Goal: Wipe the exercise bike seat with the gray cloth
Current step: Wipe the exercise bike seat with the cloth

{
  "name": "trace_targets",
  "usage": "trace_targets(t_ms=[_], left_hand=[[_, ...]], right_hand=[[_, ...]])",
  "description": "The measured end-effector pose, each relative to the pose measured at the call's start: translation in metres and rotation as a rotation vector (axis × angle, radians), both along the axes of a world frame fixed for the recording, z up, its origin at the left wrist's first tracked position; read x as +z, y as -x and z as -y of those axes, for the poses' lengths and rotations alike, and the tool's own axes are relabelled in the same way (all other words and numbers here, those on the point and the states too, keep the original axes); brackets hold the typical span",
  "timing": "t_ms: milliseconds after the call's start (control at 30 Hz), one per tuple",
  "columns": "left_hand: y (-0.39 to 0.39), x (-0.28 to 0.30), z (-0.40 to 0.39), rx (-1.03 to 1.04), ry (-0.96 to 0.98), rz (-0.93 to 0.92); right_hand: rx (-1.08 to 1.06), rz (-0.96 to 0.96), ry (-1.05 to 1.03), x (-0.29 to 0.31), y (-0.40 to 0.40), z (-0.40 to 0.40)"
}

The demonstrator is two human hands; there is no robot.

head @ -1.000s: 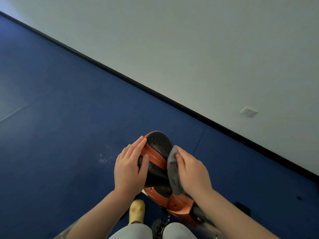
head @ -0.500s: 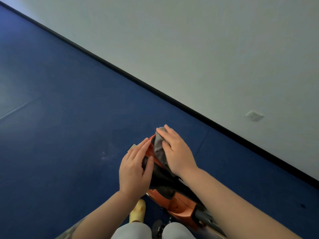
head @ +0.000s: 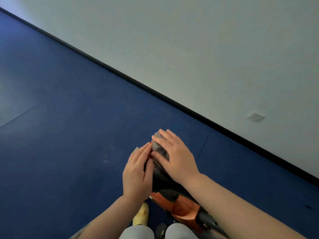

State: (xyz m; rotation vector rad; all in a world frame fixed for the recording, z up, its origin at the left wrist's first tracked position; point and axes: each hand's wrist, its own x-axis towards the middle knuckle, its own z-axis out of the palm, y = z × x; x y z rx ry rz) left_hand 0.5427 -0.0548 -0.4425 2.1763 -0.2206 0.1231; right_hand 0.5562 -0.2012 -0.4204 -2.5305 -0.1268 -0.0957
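Note:
The exercise bike seat [head: 158, 173] is black with orange trim and stands low in the middle of the view, mostly hidden by my hands. My right hand [head: 176, 157] lies flat over the seat's far tip and presses the gray cloth [head: 158, 145] onto it. Fingers of that hand cover most of the cloth. My left hand [head: 137, 176] rests against the left side of the seat, fingers straight and together, steadying it. Below the seat, the orange bike frame [head: 183, 209] runs down to the right.
Blue floor [head: 69, 135] surrounds the bike. A white wall [head: 207, 49] with a black skirting strip [head: 172, 100] runs diagonally behind, with a power socket [head: 256, 116] on it. My knees [head: 179, 232] and a yellow shoe [head: 142, 214] show at the bottom edge.
My right hand has slid the cloth from the seat's right side up over the top and onto the far tip. The left hand has stayed on the left side.

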Motion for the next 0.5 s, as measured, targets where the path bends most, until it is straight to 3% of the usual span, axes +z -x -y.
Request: trace_targets(t_ms=[133, 300, 400, 500], left_hand=[[-0.002, -0.002, 0.001, -0.007, -0.024, -0.022], [-0.002, -0.004, 0.003, 0.025, -0.078, 0.094], [-0.003, -0.003, 0.002, 0.018, -0.109, 0.14], [-0.003, -0.004, 0.002, 0.019, -0.15, 0.145]], right_hand=[[0.16, -0.076, -0.051, -0.002, 0.012, 0.036], [-0.083, -0.076, -0.046, -0.004, 0.007, 0.005], [0.023, 0.012, 0.023, -0.011, 0.035, 0.013], [0.045, -0.077, -0.03, -0.011, 0.07, 0.049]])
